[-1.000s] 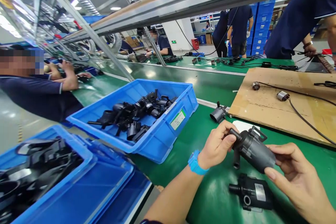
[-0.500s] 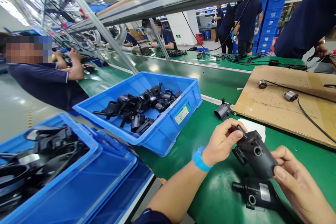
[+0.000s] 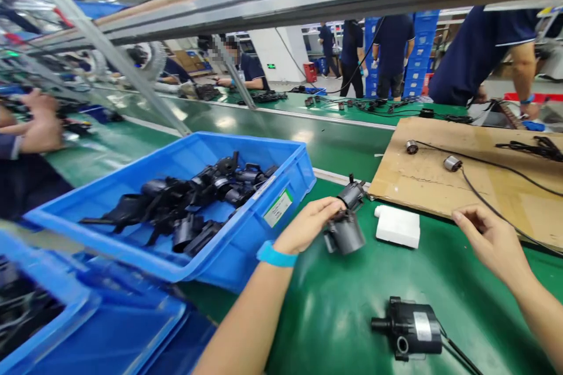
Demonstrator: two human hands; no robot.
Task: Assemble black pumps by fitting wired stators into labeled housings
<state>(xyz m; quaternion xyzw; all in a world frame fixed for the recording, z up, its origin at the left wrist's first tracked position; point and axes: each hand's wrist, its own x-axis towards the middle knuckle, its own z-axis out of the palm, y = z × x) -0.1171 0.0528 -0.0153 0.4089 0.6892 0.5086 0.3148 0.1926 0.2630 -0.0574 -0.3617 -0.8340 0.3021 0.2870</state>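
My left hand (image 3: pixel 310 225) grips a black plastic pump housing (image 3: pixel 346 237) by its upper end, its wide round end pointing down above the green table. Just behind it lies a second black housing (image 3: pixel 350 194), partly overlapped by the held one. My right hand (image 3: pixel 497 240) is off the housing, fingers loosely curled with nothing visible in them, near the front edge of a cardboard sheet (image 3: pixel 396 179). Below, on the table, a black pump (image 3: pixel 416 328) with a silver label and a cable lies on its side. A white block (image 3: pixel 398 227) sits between my hands.
A blue bin (image 3: pixel 303 173) of black housings stands left of my left hand; another blue bin (image 3: pixel 88 310) is nearer me. Two metal motor parts (image 3: pixel 452 164) with cables lie on the cardboard. A metal rail (image 3: pixel 308 6) crosses above. Co-workers (image 3: pixel 484 58) stand across the table.
My right hand has let go of the housing and moved up and right. My left hand has carried the housing left, toward the second one. The view has turned right.
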